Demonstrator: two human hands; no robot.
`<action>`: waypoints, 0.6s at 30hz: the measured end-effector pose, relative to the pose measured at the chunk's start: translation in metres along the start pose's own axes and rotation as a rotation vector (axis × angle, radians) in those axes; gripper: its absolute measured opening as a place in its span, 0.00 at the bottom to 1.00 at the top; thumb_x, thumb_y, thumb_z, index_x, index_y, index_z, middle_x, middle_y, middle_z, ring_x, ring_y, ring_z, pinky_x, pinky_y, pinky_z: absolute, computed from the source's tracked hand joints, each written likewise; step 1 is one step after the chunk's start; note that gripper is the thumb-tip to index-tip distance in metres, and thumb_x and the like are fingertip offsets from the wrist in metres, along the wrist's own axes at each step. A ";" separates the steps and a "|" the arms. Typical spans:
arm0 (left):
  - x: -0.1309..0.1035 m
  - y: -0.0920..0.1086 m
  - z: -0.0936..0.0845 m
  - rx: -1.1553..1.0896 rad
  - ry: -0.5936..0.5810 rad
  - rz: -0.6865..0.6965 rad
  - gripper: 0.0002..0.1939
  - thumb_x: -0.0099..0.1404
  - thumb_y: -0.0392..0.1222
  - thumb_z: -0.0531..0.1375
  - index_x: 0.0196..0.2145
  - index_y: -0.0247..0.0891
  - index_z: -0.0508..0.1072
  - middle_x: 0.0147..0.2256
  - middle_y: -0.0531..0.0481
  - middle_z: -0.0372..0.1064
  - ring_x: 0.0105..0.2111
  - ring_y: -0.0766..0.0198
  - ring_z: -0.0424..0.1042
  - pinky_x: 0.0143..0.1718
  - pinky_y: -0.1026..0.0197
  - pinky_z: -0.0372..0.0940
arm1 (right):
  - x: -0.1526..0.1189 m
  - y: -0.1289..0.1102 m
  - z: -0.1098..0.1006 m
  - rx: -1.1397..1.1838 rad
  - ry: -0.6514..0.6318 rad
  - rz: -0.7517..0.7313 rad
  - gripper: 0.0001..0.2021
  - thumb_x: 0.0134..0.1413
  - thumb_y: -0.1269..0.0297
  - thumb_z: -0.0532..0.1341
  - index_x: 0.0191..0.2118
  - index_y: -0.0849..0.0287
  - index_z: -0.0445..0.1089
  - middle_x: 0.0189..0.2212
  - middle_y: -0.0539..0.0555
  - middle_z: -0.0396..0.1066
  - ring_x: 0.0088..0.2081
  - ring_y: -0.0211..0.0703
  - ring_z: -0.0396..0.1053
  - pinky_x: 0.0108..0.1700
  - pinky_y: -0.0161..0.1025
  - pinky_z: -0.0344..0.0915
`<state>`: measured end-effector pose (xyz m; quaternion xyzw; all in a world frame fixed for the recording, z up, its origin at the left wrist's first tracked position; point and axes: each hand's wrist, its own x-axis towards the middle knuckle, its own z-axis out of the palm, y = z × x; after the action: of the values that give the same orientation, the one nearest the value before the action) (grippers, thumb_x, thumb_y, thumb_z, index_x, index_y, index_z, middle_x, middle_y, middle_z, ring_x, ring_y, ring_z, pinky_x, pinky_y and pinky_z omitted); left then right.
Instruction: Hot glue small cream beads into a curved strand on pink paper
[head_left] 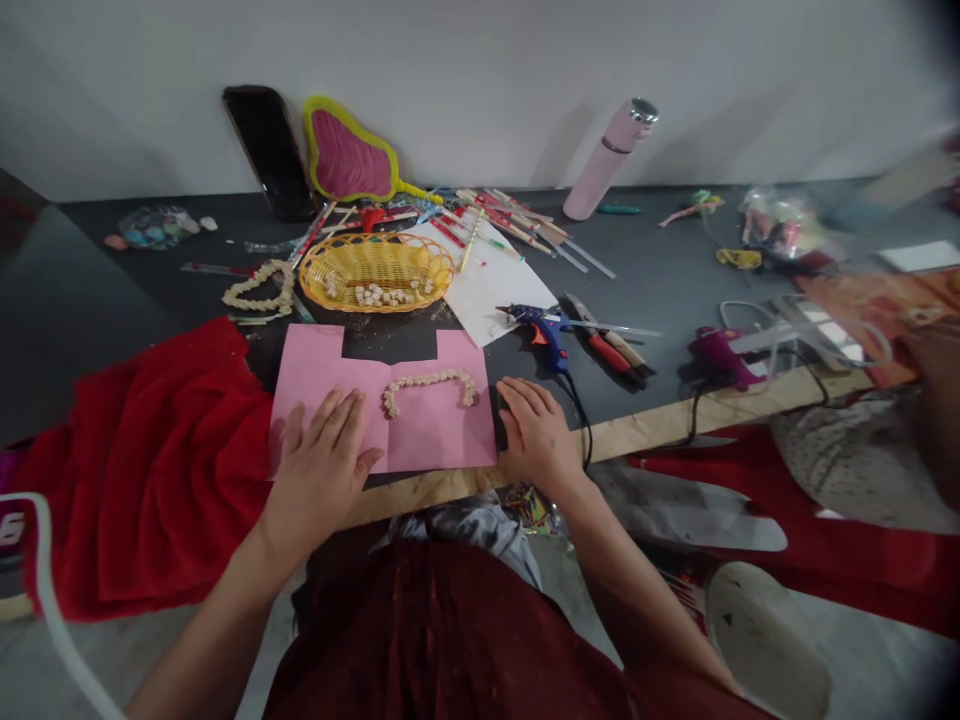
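Note:
Pink paper [442,440] with a notch cut in its far edge lies on the dark table near the front edge. My left hand [324,455] rests flat on its left half, fingers apart. Just beyond the paper's right edge, my right hand [536,425] lies on the table with fingers stretched out, holding nothing. A curved strip of small cream pieces [429,379] sits on the paper's right half, touched by neither hand. Behind the paper stands a yellow woven basket [375,250] with more small cream pieces inside. A heart-shaped loop of cream pieces [261,288] lies left of the basket.
A blue glue gun [551,335] and red-handled pliers [611,350] lie right of the paper. White paper [499,285], a pink bottle [611,160], a phone [271,150] and a fan-shaped item [351,155] are farther back. Red cloth [172,460] is left; another person's hand [937,345] is far right.

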<state>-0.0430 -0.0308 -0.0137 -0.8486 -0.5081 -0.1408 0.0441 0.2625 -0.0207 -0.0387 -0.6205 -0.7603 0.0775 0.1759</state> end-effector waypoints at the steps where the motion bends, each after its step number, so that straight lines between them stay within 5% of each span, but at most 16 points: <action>1: -0.002 -0.001 -0.001 -0.020 0.019 -0.001 0.26 0.77 0.44 0.45 0.66 0.31 0.64 0.57 0.31 0.73 0.64 0.42 0.66 0.64 0.33 0.56 | 0.007 0.000 -0.001 0.014 0.012 0.000 0.21 0.68 0.67 0.51 0.60 0.60 0.72 0.57 0.62 0.74 0.58 0.54 0.68 0.62 0.52 0.65; 9: -0.023 -0.006 0.003 -0.138 0.159 -0.001 0.28 0.71 0.33 0.56 0.66 0.43 0.62 0.50 0.39 0.72 0.54 0.48 0.71 0.57 0.42 0.69 | 0.030 -0.006 0.004 -0.031 -0.023 0.027 0.12 0.69 0.64 0.58 0.45 0.53 0.80 0.44 0.54 0.80 0.47 0.51 0.71 0.47 0.46 0.62; 18: -0.033 -0.005 0.013 -0.177 0.209 0.022 0.18 0.71 0.33 0.60 0.57 0.38 0.69 0.47 0.40 0.72 0.49 0.49 0.72 0.51 0.45 0.71 | 0.036 -0.013 0.006 -0.114 -0.043 0.087 0.09 0.69 0.65 0.57 0.40 0.57 0.76 0.42 0.56 0.79 0.45 0.51 0.69 0.44 0.45 0.55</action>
<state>-0.0592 -0.0537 -0.0361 -0.8354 -0.4770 -0.2722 0.0230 0.2423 0.0124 -0.0338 -0.6601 -0.7395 0.0551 0.1203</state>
